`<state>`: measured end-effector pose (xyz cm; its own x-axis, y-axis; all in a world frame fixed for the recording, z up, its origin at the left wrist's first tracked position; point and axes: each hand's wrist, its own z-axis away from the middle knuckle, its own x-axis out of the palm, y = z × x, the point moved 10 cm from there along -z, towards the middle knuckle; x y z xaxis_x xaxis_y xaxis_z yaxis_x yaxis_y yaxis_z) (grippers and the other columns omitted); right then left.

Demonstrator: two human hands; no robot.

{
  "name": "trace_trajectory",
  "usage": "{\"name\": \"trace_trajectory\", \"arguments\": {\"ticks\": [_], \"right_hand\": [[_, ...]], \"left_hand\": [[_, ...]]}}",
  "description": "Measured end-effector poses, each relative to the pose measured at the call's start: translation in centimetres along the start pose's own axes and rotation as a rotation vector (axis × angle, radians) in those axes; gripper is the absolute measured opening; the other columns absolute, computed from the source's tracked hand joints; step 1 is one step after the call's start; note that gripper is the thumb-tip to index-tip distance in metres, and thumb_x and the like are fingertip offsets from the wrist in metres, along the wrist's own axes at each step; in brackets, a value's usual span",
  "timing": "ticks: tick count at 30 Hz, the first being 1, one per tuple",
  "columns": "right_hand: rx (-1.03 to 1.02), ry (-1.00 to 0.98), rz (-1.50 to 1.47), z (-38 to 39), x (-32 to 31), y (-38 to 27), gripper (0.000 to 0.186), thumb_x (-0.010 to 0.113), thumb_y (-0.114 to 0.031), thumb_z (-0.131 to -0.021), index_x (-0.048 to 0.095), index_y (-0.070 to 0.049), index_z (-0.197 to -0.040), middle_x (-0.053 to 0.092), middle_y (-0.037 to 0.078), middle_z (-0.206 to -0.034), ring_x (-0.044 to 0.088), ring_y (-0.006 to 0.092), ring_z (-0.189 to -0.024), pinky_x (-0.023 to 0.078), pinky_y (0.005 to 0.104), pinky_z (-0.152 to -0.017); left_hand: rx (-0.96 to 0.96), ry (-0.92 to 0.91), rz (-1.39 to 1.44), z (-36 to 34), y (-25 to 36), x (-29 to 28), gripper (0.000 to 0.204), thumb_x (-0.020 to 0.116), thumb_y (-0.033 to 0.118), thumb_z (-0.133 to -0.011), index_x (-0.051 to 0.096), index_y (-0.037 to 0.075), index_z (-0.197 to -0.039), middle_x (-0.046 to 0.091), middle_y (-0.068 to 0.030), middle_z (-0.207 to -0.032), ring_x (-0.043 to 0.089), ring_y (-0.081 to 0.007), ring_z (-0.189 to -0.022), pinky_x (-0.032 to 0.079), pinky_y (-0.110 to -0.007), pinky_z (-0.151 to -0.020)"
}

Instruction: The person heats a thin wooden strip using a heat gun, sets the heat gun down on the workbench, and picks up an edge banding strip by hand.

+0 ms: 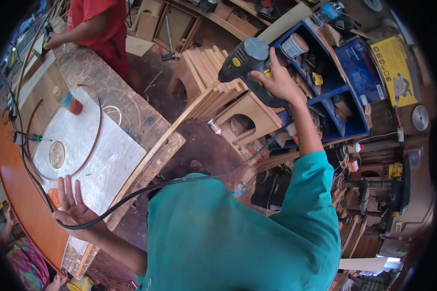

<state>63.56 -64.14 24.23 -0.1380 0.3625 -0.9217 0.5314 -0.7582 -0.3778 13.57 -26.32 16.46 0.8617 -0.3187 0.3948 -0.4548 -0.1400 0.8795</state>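
Nearest us, our left hand (73, 206) lies open beneath the black cord (131, 194); our right hand (277, 80) grips the power tool (247, 60) beside the littered workbench (107, 160).

Near the far left corner of the rough wooden workbench (150, 123) I see a pale square sheet (107, 160) with a thin brown ring (100, 127) lying on it. A small round wooden disc (57, 154) sits inside the ring, and an orange bottle with a blue cap (68, 100) stands at the sheet's far edge. A green-handled screwdriver (38, 138) lies by the bench's left edge. Beyond the bench stands a person in a red shirt (99, 29). To the right I make out a stack of arched wooden stools (213, 77), a blue shelf unit (347, 104) (crammed with small tools) and a yellow carton (395, 68).
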Motion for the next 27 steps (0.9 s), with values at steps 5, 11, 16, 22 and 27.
{"name": "trace_trajectory", "arguments": {"ticks": [5,11,16,22,27], "right_hand": [[-0.136,0.045,0.097,-2.0,1.0,1.9,0.106,0.073,-0.042,-0.093,0.01,0.015,-0.157,0.058,0.045,-0.127,0.059,0.0525,-0.123,0.047,0.0465,-0.105],[-0.15,-0.006,0.064,-3.7,1.2,3.4,0.105,0.073,-0.042,-0.093,0.011,0.013,-0.157,0.062,0.045,-0.115,0.061,0.0541,-0.117,0.047,0.0483,-0.102],[-0.144,-0.029,0.039,-4.8,1.4,4.3,0.103,0.073,-0.041,-0.093,0.012,0.013,-0.157,0.063,0.045,-0.111,0.061,0.0545,-0.116,0.047,0.0494,-0.102],[-0.221,0.014,0.055,-5.7,1.4,5.0,0.104,0.073,-0.04,-0.093,0.011,0.012,-0.158,0.063,0.044,-0.114,0.061,0.055,-0.117,0.046,0.0493,-0.102],[-0.181,-0.039,0.001,-5.7,1.7,6.0,0.104,0.072,-0.04,-0.093,0.011,0.012,-0.158,0.062,0.044,-0.117,0.06,0.0546,-0.119,0.046,0.0489,-0.103]], "left_hand": [[-0.269,0.027,0.301,2.1,-1.0,4.2,0.07,0.046,0.041,-0.111,0.022,-0.001,-0.161,0.071,-0.0143,-0.11,0.074,-0.0178,-0.083,0.057,-0.021,-0.055],[-0.309,-0.087,0.313,3.6,-1.3,8.3,0.066,0.044,0.034,-0.113,0.019,-0.001,-0.162,0.036,0.003,-0.064,0.03,-0.0034,-0.046,0.029,-0.02,-0.04],[-0.311,-0.07,0.321,4.3,-2.1,9.9,0.062,0.045,0.025,-0.112,0.019,0.0,-0.163,0.045,0.0012,-0.071,0.037,-0.0036,-0.052,0.034,-0.019,-0.044],[-0.304,-0.093,0.38,4.8,-2.9,10.4,0.066,0.051,0.019,-0.109,0.018,-0.003,-0.162,0.051,-0.0025,-0.082,0.047,-0.0068,-0.062,0.042,-0.019,-0.052],[-0.283,-0.132,0.392,4.7,-3.3,10.7,0.068,0.053,0.015,-0.107,0.018,-0.005,-0.162,0.053,-0.0043,-0.087,0.05,-0.0079,-0.068,0.045,-0.021,-0.057]]}}
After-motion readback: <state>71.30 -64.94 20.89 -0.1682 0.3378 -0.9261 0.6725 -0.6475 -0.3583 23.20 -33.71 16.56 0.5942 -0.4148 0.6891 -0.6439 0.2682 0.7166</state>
